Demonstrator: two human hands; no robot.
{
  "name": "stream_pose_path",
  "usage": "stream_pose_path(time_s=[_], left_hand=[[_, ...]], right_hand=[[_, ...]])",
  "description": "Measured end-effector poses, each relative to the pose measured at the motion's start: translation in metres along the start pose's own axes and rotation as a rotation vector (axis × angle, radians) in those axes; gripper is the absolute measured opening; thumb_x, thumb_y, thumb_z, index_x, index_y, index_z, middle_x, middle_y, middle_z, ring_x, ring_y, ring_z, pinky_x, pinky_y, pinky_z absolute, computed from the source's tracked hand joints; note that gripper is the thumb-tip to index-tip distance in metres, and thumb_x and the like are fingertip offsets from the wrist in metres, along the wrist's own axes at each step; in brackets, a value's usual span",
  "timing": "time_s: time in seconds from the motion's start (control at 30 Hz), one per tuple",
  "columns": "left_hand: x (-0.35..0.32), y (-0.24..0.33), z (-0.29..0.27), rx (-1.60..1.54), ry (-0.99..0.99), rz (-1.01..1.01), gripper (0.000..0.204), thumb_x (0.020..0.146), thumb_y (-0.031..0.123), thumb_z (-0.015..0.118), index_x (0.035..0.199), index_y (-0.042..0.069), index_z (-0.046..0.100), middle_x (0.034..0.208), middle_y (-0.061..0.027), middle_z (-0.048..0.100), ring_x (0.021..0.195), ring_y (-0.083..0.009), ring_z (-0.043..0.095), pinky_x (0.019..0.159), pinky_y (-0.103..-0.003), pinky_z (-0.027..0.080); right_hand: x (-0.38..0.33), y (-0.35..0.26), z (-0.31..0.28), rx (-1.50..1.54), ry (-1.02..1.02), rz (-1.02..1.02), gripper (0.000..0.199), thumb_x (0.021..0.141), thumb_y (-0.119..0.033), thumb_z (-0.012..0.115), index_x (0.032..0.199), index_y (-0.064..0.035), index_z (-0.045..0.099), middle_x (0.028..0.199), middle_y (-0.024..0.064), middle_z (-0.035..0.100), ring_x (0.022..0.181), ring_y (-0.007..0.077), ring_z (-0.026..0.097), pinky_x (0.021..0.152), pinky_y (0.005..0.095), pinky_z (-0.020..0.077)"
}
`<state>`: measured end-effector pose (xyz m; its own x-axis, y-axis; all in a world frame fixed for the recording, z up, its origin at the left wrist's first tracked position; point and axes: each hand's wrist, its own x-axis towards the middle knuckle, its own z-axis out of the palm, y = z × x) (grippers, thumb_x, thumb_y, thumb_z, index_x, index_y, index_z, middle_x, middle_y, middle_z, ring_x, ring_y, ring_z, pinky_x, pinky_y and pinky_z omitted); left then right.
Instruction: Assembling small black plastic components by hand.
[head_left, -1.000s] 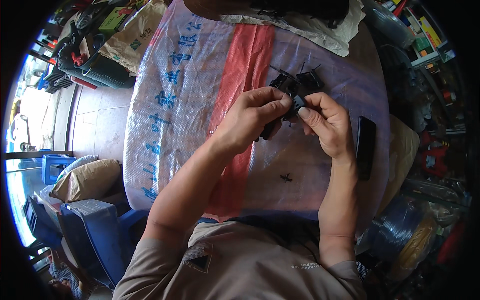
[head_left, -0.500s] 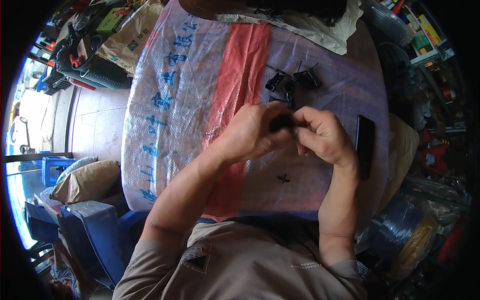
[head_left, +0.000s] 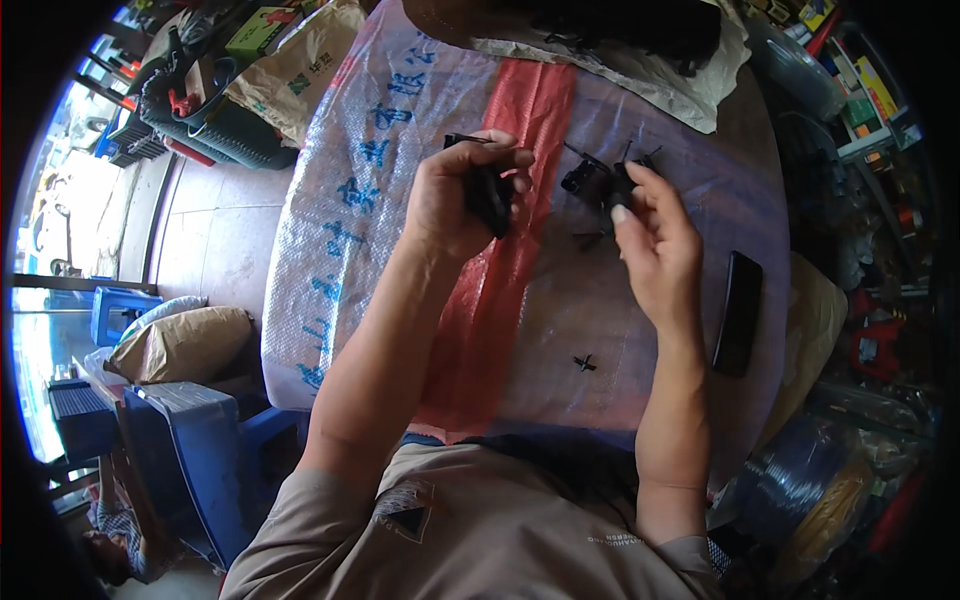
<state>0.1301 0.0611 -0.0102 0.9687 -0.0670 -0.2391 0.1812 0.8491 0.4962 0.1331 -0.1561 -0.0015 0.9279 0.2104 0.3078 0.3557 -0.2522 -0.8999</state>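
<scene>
Our left hand (head_left: pixel 447 205) curls around a black plastic part (head_left: pixel 487 200) over the woven sheet (head_left: pixel 560 315); our narrowly parted right hand (head_left: pixel 655 235) seems to pinch a smaller black piece (head_left: pixel 619 188), a pick-or-place step calling for steadiness.

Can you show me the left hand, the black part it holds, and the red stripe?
Left hand (head_left: pixel 445 203), head view: middle of hand.
Black part (head_left: pixel 487 203), head view: middle of its body.
Red stripe (head_left: pixel 490 290), head view: middle stretch.

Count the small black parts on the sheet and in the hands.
At least 4: one part in the left hand, a second part at the right hand, a third part just left of it, and a cross-shaped piece toward the near edge of the sheet. Hands may hide more.
</scene>
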Motion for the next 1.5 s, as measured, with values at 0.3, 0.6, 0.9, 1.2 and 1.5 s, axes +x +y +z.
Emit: stream_pose_path(time_s=[0.3, 0.6, 0.9, 1.2, 1.5], left_hand=[[-0.016, -0.003, 0.017, 0.489, 0.006, 0.160, 0.017, 0.091, 0.017, 0.061, 0.096, 0.000, 0.064, 0.077, -0.0104, 0.067, 0.054, -0.0104, 0.056, 0.046, -0.022, 0.041], [-0.040, 0.161, -0.021, 1.096, 0.543, 0.870, 0.030, 0.084, 0.027, 0.069, 0.092, -0.002, 0.067, 0.071, -0.0042, 0.064, 0.056, -0.0092, 0.055, 0.049, -0.024, 0.041], [-0.041, 0.164, -0.073, 1.606, 0.542, 0.810, 0.045, 0.080, 0.038, 0.072, 0.109, 0.004, 0.067, 0.104, -0.0171, 0.069, 0.090, -0.0260, 0.068, 0.081, -0.037, 0.054], [-0.028, -0.005, 0.043, 1.000, -0.360, 0.268, 0.034, 0.088, 0.017, 0.070, 0.111, -0.005, 0.059, 0.097, -0.0093, 0.066, 0.091, -0.0154, 0.062, 0.081, -0.030, 0.050], [-0.022, -0.053, 0.063, 1.197, -0.368, 0.641, 0.020, 0.094, 0.006, 0.055, 0.111, -0.003, 0.056, 0.094, -0.0130, 0.064, 0.089, -0.0191, 0.064, 0.077, -0.031, 0.051]], right_hand=[[0.008, 0.004, -0.010, 0.567, 0.000, 0.144, 0.020, 0.089, -0.003, 0.053, 0.109, -0.0003, 0.057, 0.089, 0.0076, 0.063, 0.075, 0.0137, 0.064, 0.066, 0.0260, 0.0535], [0.003, 0.004, -0.021, 0.474, -0.032, 0.153, 0.018, 0.091, -0.006, 0.054, 0.108, -0.0008, 0.057, 0.084, 0.0054, 0.062, 0.071, 0.0105, 0.059, 0.063, 0.0236, 0.0485], [0.003, 0.010, -0.022, 0.487, -0.117, 0.100, 0.018, 0.094, -0.010, 0.052, 0.111, -0.0025, 0.056, 0.097, 0.0059, 0.060, 0.079, 0.0118, 0.058, 0.070, 0.0246, 0.0463], [0.007, 0.015, -0.008, 0.646, -0.028, -0.115, 0.022, 0.090, 0.004, 0.051, 0.110, 0.0032, 0.061, 0.114, 0.0149, 0.061, 0.084, 0.0173, 0.058, 0.074, 0.0290, 0.0479], [0.006, 0.005, -0.029, 0.690, -0.052, -0.020, 0.018, 0.093, -0.003, 0.055, 0.108, 0.0037, 0.063, 0.114, 0.0114, 0.060, 0.079, 0.0125, 0.059, 0.068, 0.0253, 0.0495]])
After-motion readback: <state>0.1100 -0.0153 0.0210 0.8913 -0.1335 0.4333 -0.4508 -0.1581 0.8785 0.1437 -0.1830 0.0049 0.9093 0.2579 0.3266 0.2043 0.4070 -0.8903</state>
